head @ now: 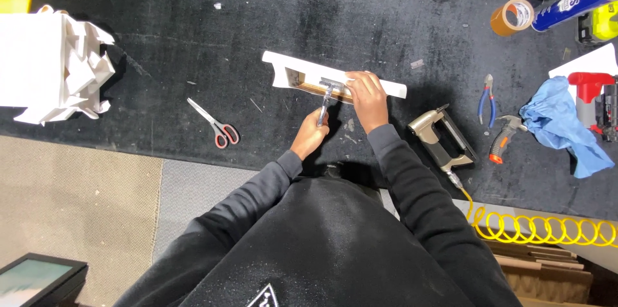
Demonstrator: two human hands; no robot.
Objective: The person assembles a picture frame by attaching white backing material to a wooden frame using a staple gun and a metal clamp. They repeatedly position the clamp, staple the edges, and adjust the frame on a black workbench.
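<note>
A white moulded frame piece [293, 66] with a bare wood inner edge lies on the black mat in front of me. My right hand [367, 98] presses down on its right half, fingers closed over the top. My left hand [311, 137] grips the handle of a small metal tool [327, 98] with a flat T-shaped head. The tool's head rests against the wooden inner edge of the frame piece, just left of my right hand.
Red-handled scissors [216, 124] lie to the left, a pneumatic stapler [443, 139] with yellow coiled hose [547, 230] to the right. Blue-handled pliers [487, 101], a hammer [503, 137], a blue cloth [566, 127], tape roll [513, 17] and spray can [573, 2] sit further right. White offcuts [58, 65] are piled at left.
</note>
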